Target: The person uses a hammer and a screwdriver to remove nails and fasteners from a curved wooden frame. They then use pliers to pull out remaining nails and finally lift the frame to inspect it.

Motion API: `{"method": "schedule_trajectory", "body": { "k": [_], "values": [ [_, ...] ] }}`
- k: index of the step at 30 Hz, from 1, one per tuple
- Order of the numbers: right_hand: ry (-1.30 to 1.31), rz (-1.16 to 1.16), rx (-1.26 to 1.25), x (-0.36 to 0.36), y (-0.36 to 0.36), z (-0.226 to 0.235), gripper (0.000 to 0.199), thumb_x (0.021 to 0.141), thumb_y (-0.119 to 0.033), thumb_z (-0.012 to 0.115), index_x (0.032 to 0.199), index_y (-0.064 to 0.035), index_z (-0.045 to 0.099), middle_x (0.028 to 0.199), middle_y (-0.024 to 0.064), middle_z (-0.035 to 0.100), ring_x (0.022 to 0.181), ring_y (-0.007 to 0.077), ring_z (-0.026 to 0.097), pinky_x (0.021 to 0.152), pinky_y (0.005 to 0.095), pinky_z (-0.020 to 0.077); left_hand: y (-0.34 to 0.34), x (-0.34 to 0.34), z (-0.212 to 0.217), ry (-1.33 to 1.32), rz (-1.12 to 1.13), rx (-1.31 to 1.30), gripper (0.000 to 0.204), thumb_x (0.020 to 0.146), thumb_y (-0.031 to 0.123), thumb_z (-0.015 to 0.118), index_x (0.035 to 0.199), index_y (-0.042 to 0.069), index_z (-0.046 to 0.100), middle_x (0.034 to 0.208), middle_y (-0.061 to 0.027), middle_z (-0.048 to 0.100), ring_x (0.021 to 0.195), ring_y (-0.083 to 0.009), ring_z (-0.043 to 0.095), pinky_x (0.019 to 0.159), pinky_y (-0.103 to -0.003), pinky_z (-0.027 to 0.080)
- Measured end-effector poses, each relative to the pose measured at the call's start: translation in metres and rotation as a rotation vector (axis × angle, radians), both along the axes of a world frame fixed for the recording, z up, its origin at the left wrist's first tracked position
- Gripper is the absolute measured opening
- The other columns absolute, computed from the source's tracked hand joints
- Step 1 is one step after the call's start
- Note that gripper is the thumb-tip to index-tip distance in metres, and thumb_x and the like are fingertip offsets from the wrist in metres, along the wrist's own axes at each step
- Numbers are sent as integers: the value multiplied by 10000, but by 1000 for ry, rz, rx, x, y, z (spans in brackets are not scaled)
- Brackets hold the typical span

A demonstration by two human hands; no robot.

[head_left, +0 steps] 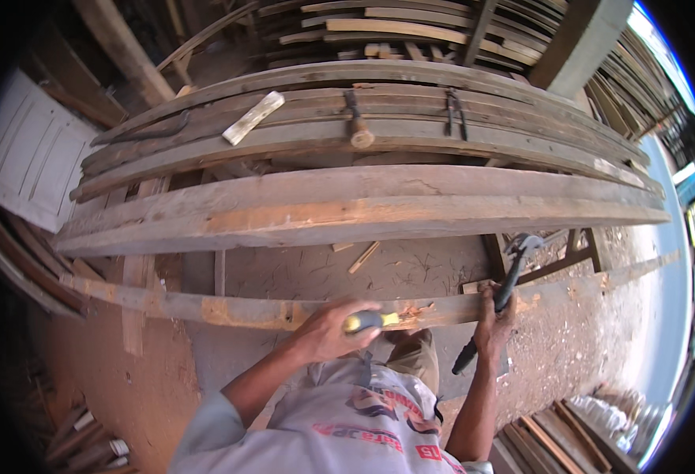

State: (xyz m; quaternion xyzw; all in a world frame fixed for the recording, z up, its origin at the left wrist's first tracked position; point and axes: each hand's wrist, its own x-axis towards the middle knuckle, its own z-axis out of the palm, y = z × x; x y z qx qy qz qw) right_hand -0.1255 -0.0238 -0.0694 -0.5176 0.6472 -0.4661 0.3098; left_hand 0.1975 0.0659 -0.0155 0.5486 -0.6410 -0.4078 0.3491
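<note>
Timber [395, 28] is filling the back of the workshop, and a white door [35, 150] is leaning at the far left. Beyond a thick beam [411, 189], a pale block [253, 118] and pincers [456, 114] are resting on more planks [300, 122]. Nearer, a narrow board [158, 303] is stretching crosswise just in front of the person's torso, its splintered patch [417, 310] lying between the two hands. From the lower left, the left forearm is angling up and inward; the left hand [330, 329] is curling its fingers firmly round a yellow tool [370, 320], which is pointing right toward that patch—its exact kind is too blurred to tell. Opposite, the right forearm is rising almost straight. The right hand [493, 324] is gripping a hammer [510, 278] partway along its black handle, the head tipping up and rightward—the butt slanting down to the left.
</note>
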Motion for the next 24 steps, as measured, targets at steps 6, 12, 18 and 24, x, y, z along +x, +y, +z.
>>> {"method": "schedule_trajectory", "body": {
  "k": [6,12,18,24],
  "values": [
    [245,63,99,2,0,32,194,978,-191,725,1066,-22,687,958,148,606,996,335,585,925,445,458,16,56,6,470,219,362,498,964,339,674,1304,-24,649,1000,-150,716,877,-213,693,800,-363,570],
    [137,153,249,-17,-25,49,305,939,-244,775,1114,-10,687,871,131,679,835,253,633,838,404,524,-62,32,4,491,526,-48,583,1004,351,671,1396,-74,596,1040,-153,705,957,-183,671,845,-334,555],
    [44,285,313,-43,-106,78,344,968,-264,759,1117,12,618,723,34,604,650,127,593,605,328,503,-224,-14,-1,90,432,-107,493,1022,228,685,1426,-41,602,1298,-205,711,1228,-245,662,1047,-361,504],
    [-20,443,360,-56,-178,79,352,1001,-254,699,1163,46,611,717,28,600,605,97,569,562,298,483,-389,-20,-68,-109,677,-190,546,981,309,695,1412,-17,620,1327,-265,683,1219,-397,669,1052,-437,509]
  ]
}}
